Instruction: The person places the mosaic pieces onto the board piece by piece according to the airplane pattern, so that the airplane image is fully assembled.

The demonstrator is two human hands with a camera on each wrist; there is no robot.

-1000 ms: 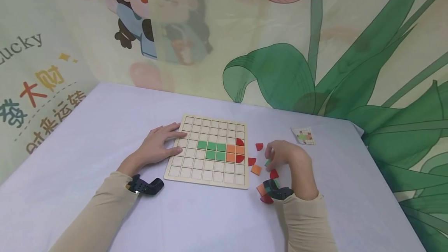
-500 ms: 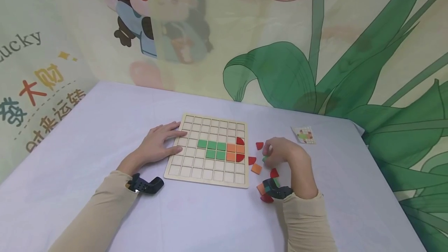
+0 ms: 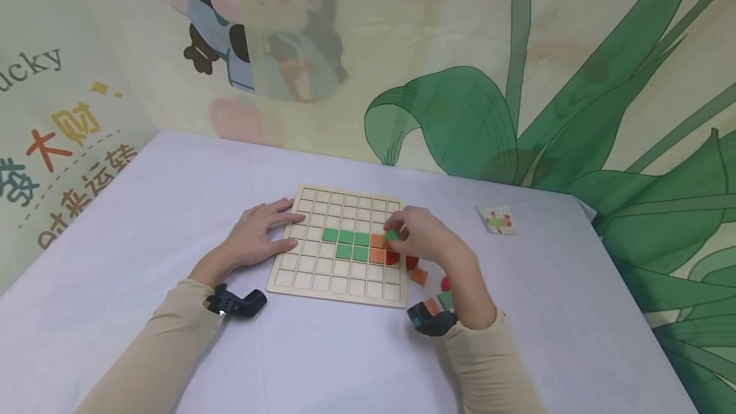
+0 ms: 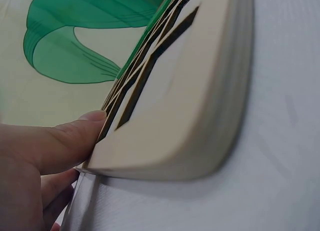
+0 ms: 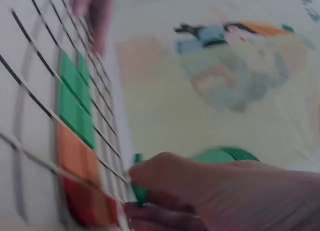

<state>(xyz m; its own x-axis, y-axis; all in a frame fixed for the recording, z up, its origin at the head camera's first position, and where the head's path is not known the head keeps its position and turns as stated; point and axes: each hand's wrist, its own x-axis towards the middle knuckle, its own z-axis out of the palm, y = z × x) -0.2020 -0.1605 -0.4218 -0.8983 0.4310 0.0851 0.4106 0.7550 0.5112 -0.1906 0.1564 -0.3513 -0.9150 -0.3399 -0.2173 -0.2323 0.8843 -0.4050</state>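
Observation:
A wooden grid board (image 3: pixel 339 289) lies on the table with several green square tiles (image 3: pixel 345 236), orange tiles (image 3: pixel 377 248) and red rounded pieces set in its cells. My left hand (image 3: pixel 253 235) rests at the board's left edge, fingers extended over the rim; the left wrist view has its thumb (image 4: pixel 75 138) against the board's side. Over the right part of the board, my right hand (image 3: pixel 425 235) pinches a green tile (image 3: pixel 392 235) between thumb and fingers. In the right wrist view that green tile (image 5: pixel 139 183) is partly covered by the fingers.
Loose pieces lie right of the board: an orange tile (image 3: pixel 418 275), a green tile (image 3: pixel 445 300) and red pieces (image 3: pixel 445 283), some half hidden by the right arm. A small printed picture card (image 3: pixel 498 220) sits further right. A patterned cloth hangs behind the table.
My right hand has picked up the green tile from among the loose pieces and carried it left over the board. The left hand stays at the board's edge.

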